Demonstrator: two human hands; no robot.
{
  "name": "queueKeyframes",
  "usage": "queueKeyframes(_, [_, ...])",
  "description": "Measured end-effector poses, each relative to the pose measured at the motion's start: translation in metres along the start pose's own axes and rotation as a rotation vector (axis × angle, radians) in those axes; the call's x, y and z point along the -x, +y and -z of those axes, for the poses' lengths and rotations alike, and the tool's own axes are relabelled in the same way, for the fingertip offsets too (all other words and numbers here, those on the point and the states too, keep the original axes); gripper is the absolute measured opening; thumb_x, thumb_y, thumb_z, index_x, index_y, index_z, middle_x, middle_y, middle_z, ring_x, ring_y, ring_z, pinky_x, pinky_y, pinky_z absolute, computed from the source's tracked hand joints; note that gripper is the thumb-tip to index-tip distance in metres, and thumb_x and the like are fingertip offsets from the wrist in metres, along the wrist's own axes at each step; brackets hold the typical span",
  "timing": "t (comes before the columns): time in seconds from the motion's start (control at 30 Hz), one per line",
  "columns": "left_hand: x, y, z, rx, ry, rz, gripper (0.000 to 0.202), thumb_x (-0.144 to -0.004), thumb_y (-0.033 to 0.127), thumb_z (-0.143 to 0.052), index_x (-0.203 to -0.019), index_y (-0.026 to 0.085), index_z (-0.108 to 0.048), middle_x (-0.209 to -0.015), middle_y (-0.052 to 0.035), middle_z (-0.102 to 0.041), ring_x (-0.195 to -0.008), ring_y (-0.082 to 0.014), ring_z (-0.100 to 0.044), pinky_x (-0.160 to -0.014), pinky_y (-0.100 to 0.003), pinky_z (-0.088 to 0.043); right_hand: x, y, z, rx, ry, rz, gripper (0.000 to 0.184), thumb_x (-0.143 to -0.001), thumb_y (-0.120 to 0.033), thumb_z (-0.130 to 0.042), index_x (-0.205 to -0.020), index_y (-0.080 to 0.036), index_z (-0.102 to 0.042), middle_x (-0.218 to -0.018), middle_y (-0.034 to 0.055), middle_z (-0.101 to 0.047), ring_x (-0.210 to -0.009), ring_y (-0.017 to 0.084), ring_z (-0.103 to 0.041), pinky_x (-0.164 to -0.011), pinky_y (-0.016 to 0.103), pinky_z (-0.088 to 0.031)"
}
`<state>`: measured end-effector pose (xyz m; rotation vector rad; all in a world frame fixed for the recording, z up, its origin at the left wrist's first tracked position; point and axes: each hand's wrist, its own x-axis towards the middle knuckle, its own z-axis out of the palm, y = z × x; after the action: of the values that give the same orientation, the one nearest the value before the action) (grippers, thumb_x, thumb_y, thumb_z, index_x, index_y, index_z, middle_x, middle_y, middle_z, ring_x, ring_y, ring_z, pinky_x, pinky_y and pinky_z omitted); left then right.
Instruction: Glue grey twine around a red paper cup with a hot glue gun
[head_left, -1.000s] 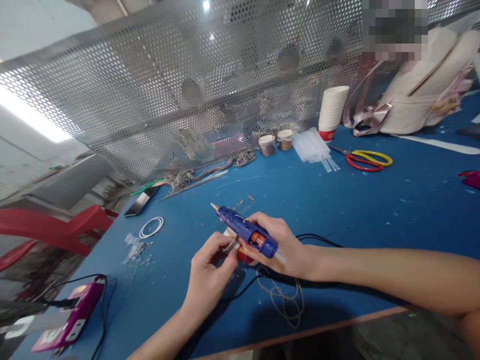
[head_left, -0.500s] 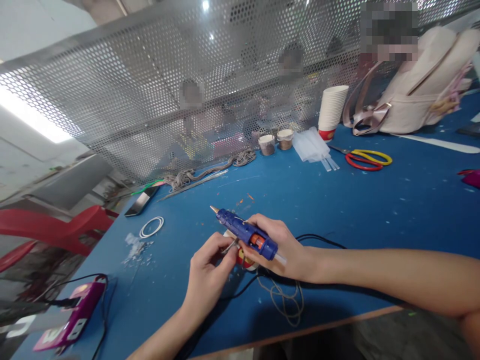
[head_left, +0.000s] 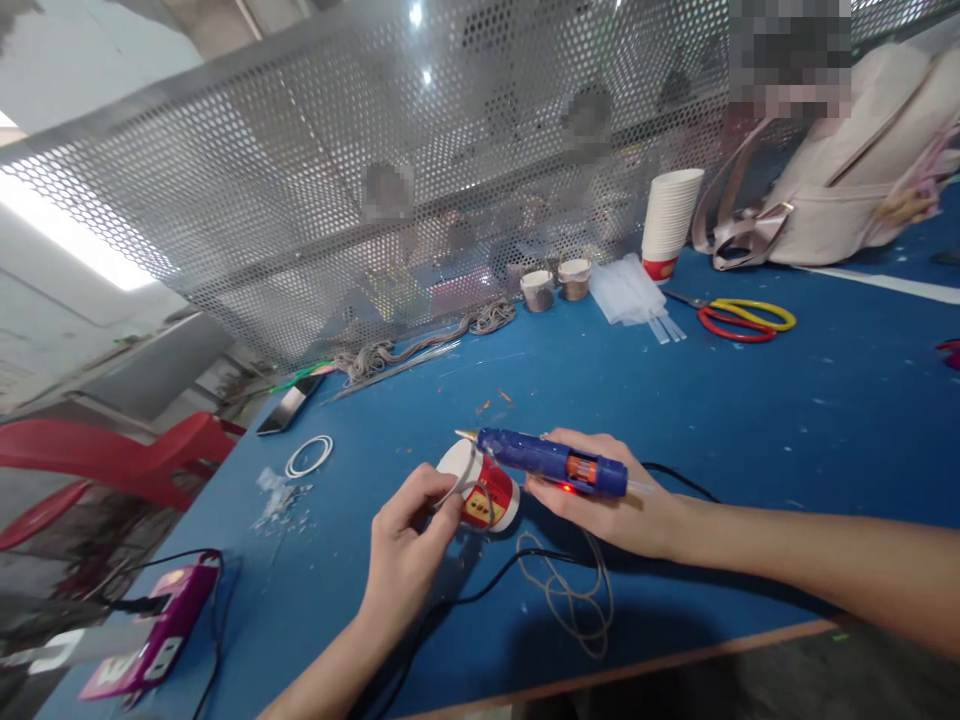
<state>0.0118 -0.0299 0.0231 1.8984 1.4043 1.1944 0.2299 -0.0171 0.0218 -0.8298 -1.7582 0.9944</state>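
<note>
Two hands at work over the blue table (head_left: 750,400). Your right hand (head_left: 607,500) is wrapped around a blue glue gun (head_left: 551,462), held just above the table top near its front edge; the gun's long axis runs nearly level, left to right across the view, with the brass nozzle pointing left and a clear glue stick poking out of the right-hand end. A small red light shows on its underside. Your left hand (head_left: 409,545) has its fingers pinched on a grey cord (head_left: 469,480) at the side of a small paper cup (head_left: 480,490), which lies on its side, pale base turned up and left, just under the nozzle tip. Whether the nozzle touches the cup cannot be told. More of the grey cord lies looped on the table below the right hand, beside a black cable (head_left: 465,595) whose far run is hidden under that hand. Also present: a stack of paper cups (head_left: 670,222), scissors (head_left: 742,318), a pink power strip (head_left: 150,640) cut off at the lower left, and a perforated metal screen (head_left: 300,180) with blurred people behind it.
</note>
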Motion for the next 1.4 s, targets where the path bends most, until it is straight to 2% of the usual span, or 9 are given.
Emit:
queueKeyframes(0.17, [-0.001, 0.002, 0.000, -0.047, 0.007, 0.002, 0.017, -0.081, 0.026, -0.055, -0.070, 0.018, -0.065, -0.066, 0.0011, -0.055, -0.061, -0.0125, -0.048, -0.057, -0.023, -0.037, 0.012, -0.003, 0.005, -0.073, -0.096, -0.164, 0.017, -0.078, -0.023, -0.058, -0.066, -0.018, -0.048, -0.055, -0.0062, -0.045, -0.048, 0.007, -0.038, -0.044, 0.019, -0.034])
queueKeyframes(0.47, [-0.003, 0.003, 0.001, -0.074, 0.027, -0.035, 0.013, -0.079, 0.025, -0.056, -0.072, 0.019, -0.066, -0.067, -0.0005, -0.056, -0.062, -0.0142, -0.050, -0.058, -0.025, -0.039, 0.009, 0.002, 0.002, -0.088, -0.152, -0.213, 0.019, -0.077, -0.024, -0.059, -0.065, -0.018, -0.047, -0.052, -0.0072, -0.040, -0.046, 0.006, -0.032, -0.042, 0.019, -0.029])
queueKeyframes(0.7, [-0.003, 0.004, 0.000, -0.121, 0.025, -0.082, 0.014, -0.083, 0.023, -0.055, -0.075, 0.019, -0.067, -0.068, 0.0001, -0.056, -0.062, -0.0132, -0.050, -0.058, -0.024, -0.039, 0.012, 0.005, -0.002, -0.014, -0.152, -0.156, 0.020, -0.080, -0.026, -0.057, -0.065, -0.017, -0.048, -0.053, -0.0071, -0.041, -0.047, 0.006, -0.032, -0.042, 0.019, -0.029])
queueKeyframes(1.03, [-0.002, 0.001, 0.000, -0.128, 0.014, -0.078, 0.015, -0.083, 0.025, -0.056, -0.075, 0.019, -0.066, -0.069, -0.0013, -0.059, -0.065, -0.0143, -0.051, -0.060, -0.025, -0.041, 0.015, 0.014, -0.006, 0.161, -0.084, 0.027, 0.021, -0.082, -0.028, -0.059, -0.066, -0.017, -0.050, -0.055, -0.0058, -0.045, -0.047, 0.007, -0.033, -0.046, 0.021, -0.031])
queueKeyframes(1.23, [-0.004, 0.004, -0.001, -0.119, 0.008, -0.097, 0.016, -0.082, 0.024, -0.056, -0.070, 0.019, -0.065, -0.067, -0.0015, -0.060, -0.063, -0.0145, -0.053, -0.059, -0.025, -0.042, 0.019, 0.013, -0.003, 0.278, -0.117, 0.185, 0.012, -0.082, -0.025, -0.058, -0.074, -0.017, -0.055, -0.061, -0.0019, -0.055, -0.050, 0.009, -0.043, -0.050, 0.023, -0.036])
queueKeyframes(1.4, [-0.005, 0.004, 0.000, -0.069, -0.013, -0.085, 0.016, -0.082, 0.023, -0.054, -0.073, 0.019, -0.066, -0.070, -0.0027, -0.062, -0.064, -0.0148, -0.056, -0.059, -0.025, -0.044, 0.017, 0.014, -0.001, 0.266, -0.103, 0.173, 0.015, -0.083, -0.026, -0.058, -0.072, -0.018, -0.053, -0.059, -0.0027, -0.053, -0.048, 0.009, -0.043, -0.049, 0.022, -0.036])
